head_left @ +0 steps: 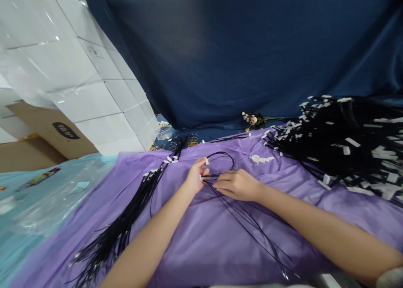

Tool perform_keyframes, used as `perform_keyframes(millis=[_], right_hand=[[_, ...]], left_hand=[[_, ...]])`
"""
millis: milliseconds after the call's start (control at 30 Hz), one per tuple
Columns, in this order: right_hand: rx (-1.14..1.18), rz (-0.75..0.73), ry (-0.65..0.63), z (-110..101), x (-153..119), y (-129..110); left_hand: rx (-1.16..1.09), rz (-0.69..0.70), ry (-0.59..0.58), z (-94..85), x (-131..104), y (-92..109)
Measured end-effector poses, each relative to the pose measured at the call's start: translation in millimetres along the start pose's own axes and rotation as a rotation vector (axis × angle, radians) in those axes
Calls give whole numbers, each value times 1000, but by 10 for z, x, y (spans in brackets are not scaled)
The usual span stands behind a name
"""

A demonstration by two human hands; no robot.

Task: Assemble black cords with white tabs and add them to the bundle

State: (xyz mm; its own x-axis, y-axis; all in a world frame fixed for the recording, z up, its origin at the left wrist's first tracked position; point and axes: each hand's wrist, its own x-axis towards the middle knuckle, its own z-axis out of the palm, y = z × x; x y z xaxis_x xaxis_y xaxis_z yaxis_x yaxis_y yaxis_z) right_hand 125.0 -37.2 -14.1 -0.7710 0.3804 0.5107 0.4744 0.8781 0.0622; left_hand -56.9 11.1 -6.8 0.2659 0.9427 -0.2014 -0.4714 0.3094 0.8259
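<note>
My left hand [195,175] is closed on several thin black cords [248,218] near their white end pieces, one white piece at its fingertips and another by the palm. From there the cords bend into a loop [232,157] above the purple cloth. With its fingers pinched together, my right hand [238,185] grips the same cords just right of the left hand. Their loose ends trail toward the front edge, showing small shiny tips. Left of my hands lies a bundle of similar black cords [134,210] with white pieces at its far end.
A large heap of black cords with white tags [340,141] covers the right side. Small white pieces [260,159] and artificial flowers [251,119] lie farther back. White boxes [94,103], a cardboard box [53,128] and a clear plastic bag [59,200] occupy the left.
</note>
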Motion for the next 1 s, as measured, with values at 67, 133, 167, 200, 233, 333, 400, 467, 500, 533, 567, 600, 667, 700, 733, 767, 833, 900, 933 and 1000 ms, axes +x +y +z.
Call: perform_keyframes(millis=[67, 133, 167, 200, 233, 333, 400, 467, 500, 533, 567, 600, 667, 700, 733, 767, 833, 900, 933, 1000], right_hand=[[10, 20, -6, -6, -18, 7], [7, 0, -21, -13, -21, 2], [7, -21, -29, -16, -17, -5], [10, -45, -37, -20, -11, -15], [19, -69, -42, -23, -3, -26], [60, -135, -39, -34, 16, -56], [91, -163, -34, -44, 22, -68], [115, -176, -40, -52, 22, -71], [121, -177, -48, -54, 21, -70], [120, -176, -59, -53, 19, -68], [115, -172, -69, -51, 17, -64], [107, -164, -79, -48, 14, -59], [84, -144, -96, -40, 10, -48], [74, -134, -105, -38, 9, -44], [64, -126, -115, -36, 9, -40], [55, -120, -124, -35, 10, -38], [41, -116, -132, -36, 13, -39], [32, -117, -123, -37, 17, -40], [31, -119, -114, -36, 19, -39], [33, -122, -89, -34, 18, -33]], left_hand=[[-4, 5, -6, -10, 2, -4], [-15, 9, -3, -12, 3, -7], [-20, 8, 3, -8, 3, -8], [-25, 5, 10, -4, 2, -8], [-28, 1, 18, 3, 0, -8], [-25, -5, 32, 18, -10, -9], [-19, -4, 26, 20, -18, -10], [-17, -5, 18, 17, -23, -13], [-18, -6, 14, 14, -24, -14], [-19, -8, 11, 12, -23, -15], [-22, -8, 8, 10, -21, -16], [-24, -8, 8, 8, -19, -16], [-29, -10, 12, 7, -12, -16], [-31, -12, 15, 6, -9, -16], [-32, -13, 18, 6, -5, -16], [-34, -16, 20, 5, -2, -16], [-34, -22, 14, 3, 1, -17], [-30, -23, 12, 1, 2, -19], [-28, -21, 14, 0, 1, -21], [-23, -15, 12, -4, 2, -25]])
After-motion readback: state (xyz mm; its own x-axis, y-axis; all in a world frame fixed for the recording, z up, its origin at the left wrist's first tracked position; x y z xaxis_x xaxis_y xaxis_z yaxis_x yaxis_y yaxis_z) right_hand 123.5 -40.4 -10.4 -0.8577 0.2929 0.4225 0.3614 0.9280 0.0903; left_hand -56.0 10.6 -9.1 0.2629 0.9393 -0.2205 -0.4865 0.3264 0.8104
